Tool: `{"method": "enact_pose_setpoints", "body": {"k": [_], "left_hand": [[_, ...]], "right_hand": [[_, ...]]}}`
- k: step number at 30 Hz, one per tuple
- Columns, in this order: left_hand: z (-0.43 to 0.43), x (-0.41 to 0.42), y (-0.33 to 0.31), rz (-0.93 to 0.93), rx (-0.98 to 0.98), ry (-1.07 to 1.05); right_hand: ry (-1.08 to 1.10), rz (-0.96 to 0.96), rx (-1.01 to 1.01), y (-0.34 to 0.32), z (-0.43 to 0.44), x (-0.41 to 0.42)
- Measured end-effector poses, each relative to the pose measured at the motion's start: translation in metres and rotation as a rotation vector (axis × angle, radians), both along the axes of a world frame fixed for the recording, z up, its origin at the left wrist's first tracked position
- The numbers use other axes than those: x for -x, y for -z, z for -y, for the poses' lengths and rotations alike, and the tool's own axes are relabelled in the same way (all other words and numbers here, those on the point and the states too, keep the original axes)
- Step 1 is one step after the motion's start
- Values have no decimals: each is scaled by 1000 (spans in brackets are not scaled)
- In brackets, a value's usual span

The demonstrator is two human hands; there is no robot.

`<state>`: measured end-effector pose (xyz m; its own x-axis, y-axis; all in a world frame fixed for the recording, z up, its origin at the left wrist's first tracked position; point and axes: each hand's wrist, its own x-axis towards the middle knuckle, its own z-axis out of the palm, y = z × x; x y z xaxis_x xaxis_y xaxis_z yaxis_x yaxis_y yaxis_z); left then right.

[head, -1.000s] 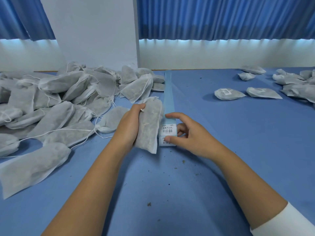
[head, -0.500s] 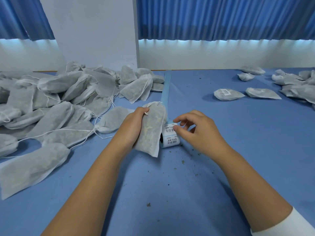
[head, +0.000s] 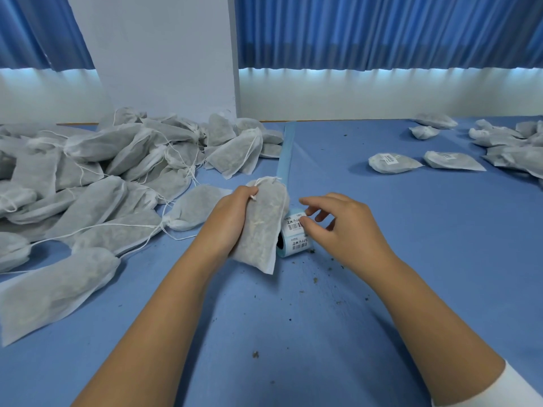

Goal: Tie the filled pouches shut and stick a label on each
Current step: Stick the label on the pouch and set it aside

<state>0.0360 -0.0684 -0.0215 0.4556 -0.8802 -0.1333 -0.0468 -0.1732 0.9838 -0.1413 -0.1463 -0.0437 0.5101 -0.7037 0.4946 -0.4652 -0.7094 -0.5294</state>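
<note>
1. Blue cloth covers the table point(head: 382, 304), with blue curtains point(head: 382, 30) hanging behind it.
2. At the middle of the table, the left hand point(head: 226, 221) grips a filled grey pouch point(head: 264, 227) round its side. The pouch's tied neck points away and its bottom corner hangs just above the cloth.
3. Just right of the pouch, a label roll point(head: 298, 245) lies on the cloth. The right hand point(head: 343, 227) pinches the edge of the top label point(head: 293, 224) between thumb and forefinger.
4. A pale blue backing strip point(head: 285, 151) runs from the roll toward the far edge.
5. Dark crumbs point(head: 317, 279) lie scattered near the roll.
6. A heap of pouches point(head: 102, 177) with loose strings fills the left side.
7. Well apart on the right lie labelled pouches point(head: 392, 163).
</note>
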Motion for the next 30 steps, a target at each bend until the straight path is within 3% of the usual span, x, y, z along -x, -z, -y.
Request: {"method": "enact_pose_setpoints", "body": {"k": [14, 30], "left_hand": [[3, -1, 5, 24, 6, -46], [8, -5, 11, 29, 29, -50]], "right_hand": [[52, -33, 59, -2, -5, 1], [11, -19, -8, -2, -3, 0]]}}
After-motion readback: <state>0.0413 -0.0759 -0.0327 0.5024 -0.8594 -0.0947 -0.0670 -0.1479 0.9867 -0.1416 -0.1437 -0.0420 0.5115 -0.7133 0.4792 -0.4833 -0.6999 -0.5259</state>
